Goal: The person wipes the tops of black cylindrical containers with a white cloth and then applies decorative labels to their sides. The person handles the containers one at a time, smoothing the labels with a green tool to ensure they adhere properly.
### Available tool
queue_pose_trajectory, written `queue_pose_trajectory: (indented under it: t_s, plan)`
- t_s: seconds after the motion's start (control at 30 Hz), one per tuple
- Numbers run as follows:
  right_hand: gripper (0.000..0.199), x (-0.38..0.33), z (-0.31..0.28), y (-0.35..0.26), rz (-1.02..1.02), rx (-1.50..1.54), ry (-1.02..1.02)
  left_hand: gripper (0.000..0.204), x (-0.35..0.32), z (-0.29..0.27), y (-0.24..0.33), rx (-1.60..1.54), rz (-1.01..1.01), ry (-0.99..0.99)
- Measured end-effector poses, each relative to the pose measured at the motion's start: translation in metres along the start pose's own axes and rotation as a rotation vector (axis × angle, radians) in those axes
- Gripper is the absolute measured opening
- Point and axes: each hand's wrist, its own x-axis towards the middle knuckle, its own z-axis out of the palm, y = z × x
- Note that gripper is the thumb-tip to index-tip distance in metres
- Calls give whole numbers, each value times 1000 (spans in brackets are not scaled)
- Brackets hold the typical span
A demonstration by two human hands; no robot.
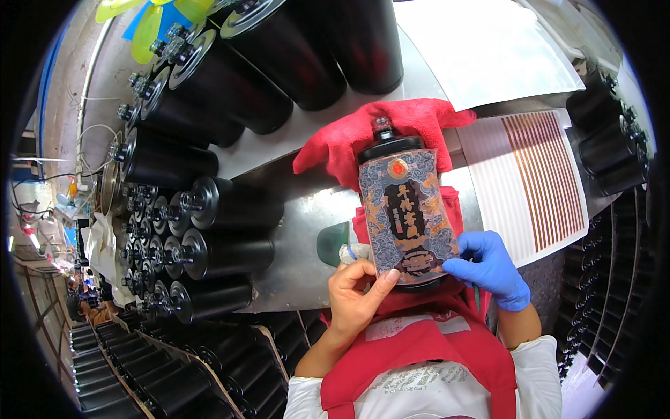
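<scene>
A black bottle (391, 149) with a clear faceted stopper lies on a red towel (328, 150), neck pointing away from me. Over its body sits a decorated label sheet (408, 216), patterned in grey and orange with a dark centre panel. At the sheet's lower left corner, my left hand (359, 297) pinches the edge between thumb and fingers; something whitish wraps one finger. My right hand (492, 269), in a blue glove, closes on the lower right edge. A thin dark green item shows below its fingers, its kind unclear. A green translucent flat piece (333, 244) lies left of the bottle.
Black bottles (230, 255) lie stacked at the left, and larger ones (286, 59) stand along the back. To the right are a sheet with brown strips (537, 181) and a white sheet (488, 49). More bottles (614, 153) fill the far right and racks below. A yellow-green fan (146, 31) stands at upper left.
</scene>
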Motion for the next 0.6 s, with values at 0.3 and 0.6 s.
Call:
queue_pose_trajectory:
  t_s: [0.3, 0.6]
  plan:
    - [30, 24, 3, -31, -92, 164, 87, 27, 26, 4, 16, -423, 2, -23]
    - [18, 58, 14, -51, -179, 180, 271, 14, 77, 25, 25, -393, 149, 200]
